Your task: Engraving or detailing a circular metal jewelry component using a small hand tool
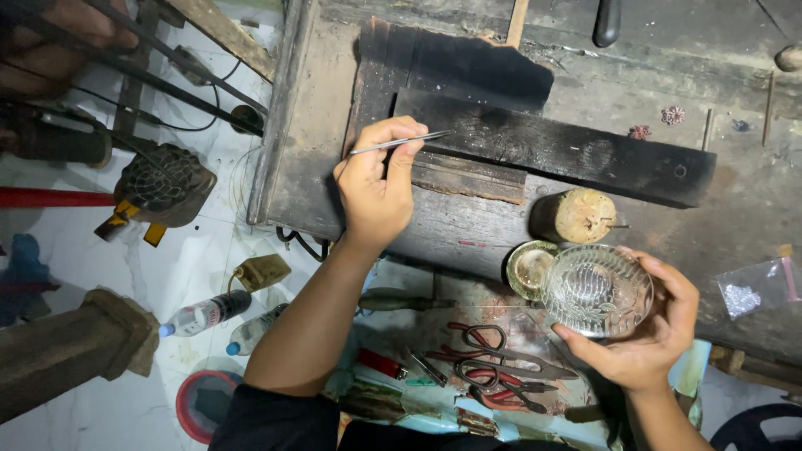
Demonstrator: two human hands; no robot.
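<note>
The person's left hand (376, 188) is closed around thin metal tweezers (399, 143), whose tip rests over a dark charred wooden block (576, 150) on the workbench (752, 200). The right hand (647, 334) cups a patterned glass bowl (596, 290), fingers wrapped at its rim, just beside a small brass dish (526, 267) and a wooden stump (576, 215).

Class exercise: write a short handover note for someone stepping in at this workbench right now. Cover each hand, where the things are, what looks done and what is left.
Left hand: pinches metal tweezers, tips over the charred wooden block.
Right hand: cradles a patterned glass bowl at the bench edge.
Nearby: a small round dish touching the bowl, a wooden stump, pliers in the tray below.
Done: tweezers and bowl are in hand.
Left: nothing visible in the tweezer tips; bowl contents cannot be told.
</note>
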